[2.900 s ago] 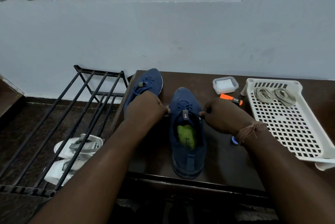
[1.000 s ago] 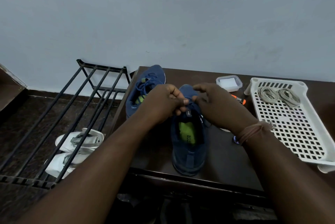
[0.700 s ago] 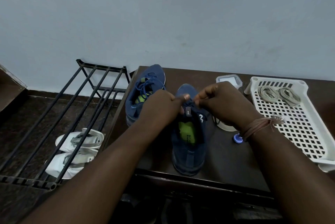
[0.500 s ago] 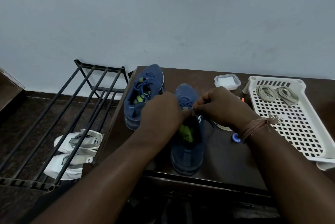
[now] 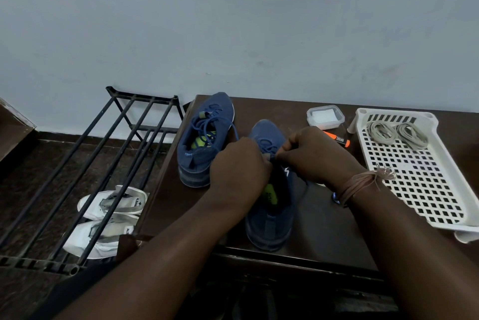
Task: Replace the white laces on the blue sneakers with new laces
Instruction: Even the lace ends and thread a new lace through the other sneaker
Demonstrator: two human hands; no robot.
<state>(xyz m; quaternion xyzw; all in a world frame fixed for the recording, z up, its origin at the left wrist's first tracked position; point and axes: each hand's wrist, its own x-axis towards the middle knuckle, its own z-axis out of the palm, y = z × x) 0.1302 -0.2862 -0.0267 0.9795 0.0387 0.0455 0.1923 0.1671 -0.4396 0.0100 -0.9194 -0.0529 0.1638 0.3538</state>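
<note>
Fingers (image 5: 261, 161) of the left hand (image 5: 237, 172) and the right hand (image 5: 315, 157) curl together, pinching the blue lace (image 5: 267, 147) over the tongue of the nearer blue sneaker (image 5: 270, 224) on the desk (image 5: 321, 226). Its mate (image 5: 204, 138) (blue laces hanging loose) stands just beside it to the left. Two coiled pale laces (image 5: 396, 133) lie in the white tray (image 5: 425, 190), well apart.

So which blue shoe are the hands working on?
The blue sneaker nearer the table's front edge: left hand and right hand meet over its laces. The other blue sneaker sits untouched, farther left.
</note>
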